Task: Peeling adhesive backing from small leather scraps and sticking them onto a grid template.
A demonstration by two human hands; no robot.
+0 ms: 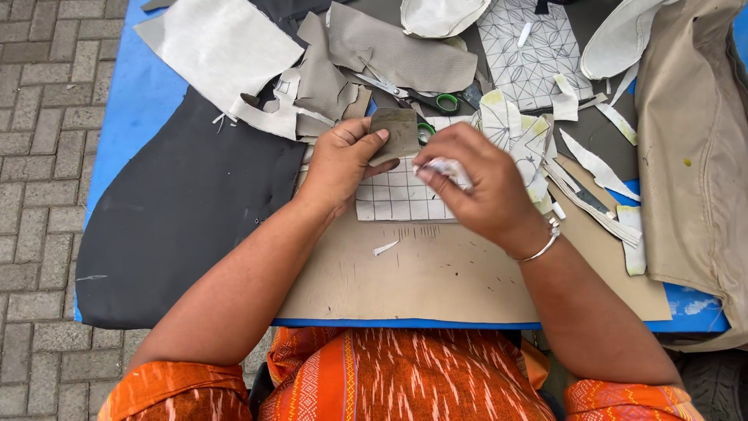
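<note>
My left hand [340, 160] pinches a small grey-brown leather piece [396, 132] between thumb and fingers, holding it up over a white sheet with a grid pattern [397, 199]. My right hand [477, 183] is closed on a crumpled white wad [446, 168] right beside that piece. A silver bangle sits on my right wrist. Both hands hover above a tan cardboard work board [436, 273] on the blue table [132, 101].
Scissors with green handles [436, 101] lie just behind my hands. Grey and white leather scraps [234, 54], a patterned white sheet [530, 54], white strips [600, 168] and a beige fabric [693, 140] crowd the back and right. A large black sheet [179, 210] covers the left. Paved ground lies beyond.
</note>
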